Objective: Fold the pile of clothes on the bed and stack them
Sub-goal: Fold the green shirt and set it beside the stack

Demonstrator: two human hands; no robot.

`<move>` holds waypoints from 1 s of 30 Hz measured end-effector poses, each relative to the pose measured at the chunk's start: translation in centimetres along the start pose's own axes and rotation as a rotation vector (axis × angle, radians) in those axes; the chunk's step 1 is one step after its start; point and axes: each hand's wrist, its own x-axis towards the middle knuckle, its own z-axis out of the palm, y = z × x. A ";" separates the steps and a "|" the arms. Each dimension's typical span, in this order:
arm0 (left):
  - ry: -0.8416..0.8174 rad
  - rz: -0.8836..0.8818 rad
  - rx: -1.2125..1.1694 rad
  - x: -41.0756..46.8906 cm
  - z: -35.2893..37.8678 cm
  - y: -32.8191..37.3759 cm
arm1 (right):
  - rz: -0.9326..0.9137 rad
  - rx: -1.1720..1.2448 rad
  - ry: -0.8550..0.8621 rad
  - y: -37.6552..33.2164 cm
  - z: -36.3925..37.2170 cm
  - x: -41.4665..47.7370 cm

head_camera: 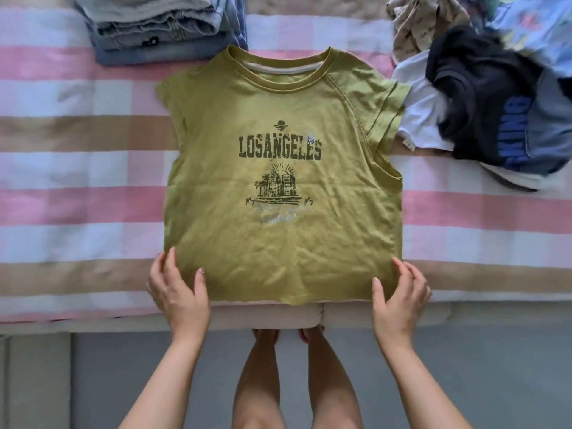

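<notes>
Here the creased olive T-shirt (280, 236) lies flat, left hand (178, 292) and right hand (399, 295) spread on hem.

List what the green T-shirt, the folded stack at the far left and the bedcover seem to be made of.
Green T-shirt: soft cotton-like knit, matt, finely creased, ribbed neckband, dark print.
Folded stack: mostly denim by the look, faded blue and grey, thick seamed edges.
Bedcover: woven cloth, probably cotton, matt, in pink, white and tan checks.
</notes>
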 end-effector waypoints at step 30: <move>-0.178 -0.405 -0.948 6.8 -8.0 5.7 | 0.503 0.941 -0.240 -2.6 -10.0 9.3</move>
